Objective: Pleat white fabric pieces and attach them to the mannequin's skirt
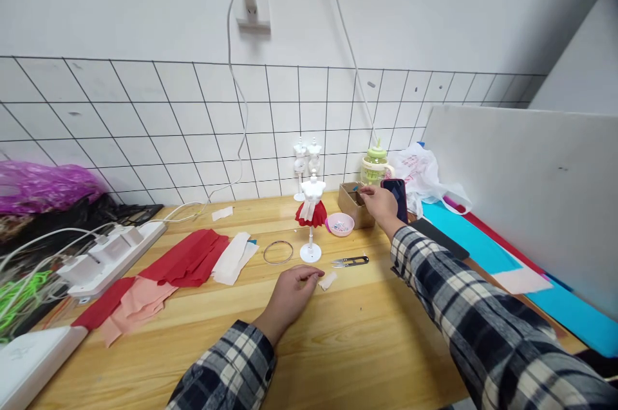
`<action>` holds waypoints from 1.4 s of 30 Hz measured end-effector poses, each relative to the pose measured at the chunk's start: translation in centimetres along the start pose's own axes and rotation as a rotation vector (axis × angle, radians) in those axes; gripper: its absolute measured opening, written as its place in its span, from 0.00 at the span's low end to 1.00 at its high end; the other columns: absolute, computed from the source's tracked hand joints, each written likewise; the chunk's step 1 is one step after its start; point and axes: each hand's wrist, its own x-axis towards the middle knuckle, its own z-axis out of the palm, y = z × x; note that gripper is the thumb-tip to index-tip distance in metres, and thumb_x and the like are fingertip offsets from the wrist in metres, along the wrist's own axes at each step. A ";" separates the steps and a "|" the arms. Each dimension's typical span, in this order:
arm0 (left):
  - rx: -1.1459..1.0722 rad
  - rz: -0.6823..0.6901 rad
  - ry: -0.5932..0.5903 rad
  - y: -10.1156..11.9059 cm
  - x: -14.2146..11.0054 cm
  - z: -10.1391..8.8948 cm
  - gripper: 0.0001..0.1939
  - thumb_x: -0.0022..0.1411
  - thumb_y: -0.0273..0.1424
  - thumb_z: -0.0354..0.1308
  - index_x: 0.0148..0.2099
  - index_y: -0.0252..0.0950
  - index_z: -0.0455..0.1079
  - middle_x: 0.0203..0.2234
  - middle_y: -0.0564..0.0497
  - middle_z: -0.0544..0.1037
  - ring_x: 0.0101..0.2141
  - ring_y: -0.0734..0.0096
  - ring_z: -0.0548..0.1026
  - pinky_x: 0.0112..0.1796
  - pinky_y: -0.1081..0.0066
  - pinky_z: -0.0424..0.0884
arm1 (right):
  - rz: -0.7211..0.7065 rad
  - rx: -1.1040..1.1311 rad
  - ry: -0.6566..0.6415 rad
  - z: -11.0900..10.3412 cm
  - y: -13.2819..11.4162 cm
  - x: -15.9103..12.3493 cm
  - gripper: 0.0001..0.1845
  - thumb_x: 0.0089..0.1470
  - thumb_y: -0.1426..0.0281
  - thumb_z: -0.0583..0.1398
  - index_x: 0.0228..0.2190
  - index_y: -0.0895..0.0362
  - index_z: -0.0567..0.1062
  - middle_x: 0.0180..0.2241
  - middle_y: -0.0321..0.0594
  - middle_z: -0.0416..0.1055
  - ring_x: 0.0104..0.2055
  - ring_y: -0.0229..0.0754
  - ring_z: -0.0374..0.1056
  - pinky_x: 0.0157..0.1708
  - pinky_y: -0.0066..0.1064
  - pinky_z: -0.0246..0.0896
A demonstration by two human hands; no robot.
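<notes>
My left hand (pixel 292 294) rests on the wooden table, its fingers loosely bent and nothing visible in them. A small white fabric scrap (pixel 328 280) lies beside its fingertips. Over the small cardboard box (pixel 351 205), my right hand (pixel 381 203) has its fingers drawn together; whatever they may pinch is too small to make out. Between the hands stands a white miniature dress form (pixel 313 190) on a round base, wearing a red ruffled skirt (pixel 311 214) with a pale fabric piece at the front. Thread snips (pixel 351 261) and a pink bowl (pixel 340 224) with tiny beads lie nearby.
A thin metal hoop (pixel 278 252), white cloth (pixel 235 258) and red cloth (pixel 193 257) lie to the left, near a power strip (pixel 118 255). Behind the box are a green-lidded bottle (pixel 374 167) and a phone (pixel 396 196). Blue sheets (pixel 476 239) lie right.
</notes>
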 end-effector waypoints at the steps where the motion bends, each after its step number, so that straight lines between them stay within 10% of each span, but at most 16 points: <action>1: -0.001 0.002 0.004 0.0 0.0 0.0 0.14 0.61 0.33 0.53 0.39 0.39 0.80 0.38 0.50 0.84 0.41 0.64 0.80 0.47 0.65 0.74 | -0.003 -0.017 -0.008 0.1 0.2 0.1 0.13 0.55 0.67 0.60 0.41 0.51 0.81 0.39 0.41 0.80 0.43 0.45 0.72 0.42 0.34 0.64; 15: -0.003 0.022 -0.011 0.2 0.3 0.0 0.13 0.60 0.31 0.53 0.37 0.39 0.80 0.36 0.50 0.84 0.40 0.66 0.80 0.46 0.67 0.74 | -0.010 -0.081 0.046 -0.4 1.1 -0.2 0.17 0.53 0.67 0.62 0.46 0.50 0.79 0.36 0.39 0.79 0.43 0.48 0.67 0.43 0.35 0.62; 21: -0.017 0.039 0.063 0.5 0.2 -0.2 0.13 0.61 0.32 0.53 0.37 0.39 0.80 0.37 0.49 0.83 0.40 0.64 0.80 0.45 0.65 0.75 | -0.271 0.268 0.210 -0.7 -2.9 -6.8 0.12 0.57 0.68 0.57 0.41 0.56 0.78 0.35 0.41 0.76 0.37 0.44 0.67 0.42 0.35 0.62; 29: -0.044 0.025 0.102 0.5 0.0 -0.3 0.12 0.62 0.32 0.53 0.38 0.38 0.79 0.37 0.49 0.83 0.40 0.66 0.79 0.46 0.67 0.73 | -0.402 0.487 -0.255 1.5 -5.7 -16.4 0.05 0.55 0.71 0.62 0.34 0.54 0.78 0.32 0.39 0.74 0.39 0.44 0.68 0.42 0.36 0.61; 42: -0.041 0.022 0.110 0.8 -0.1 -0.1 0.12 0.63 0.33 0.53 0.39 0.37 0.79 0.37 0.48 0.83 0.39 0.66 0.79 0.44 0.67 0.74 | -0.443 0.459 -0.298 0.9 -6.4 -17.3 0.03 0.55 0.69 0.64 0.33 0.52 0.80 0.33 0.38 0.76 0.38 0.44 0.68 0.40 0.36 0.61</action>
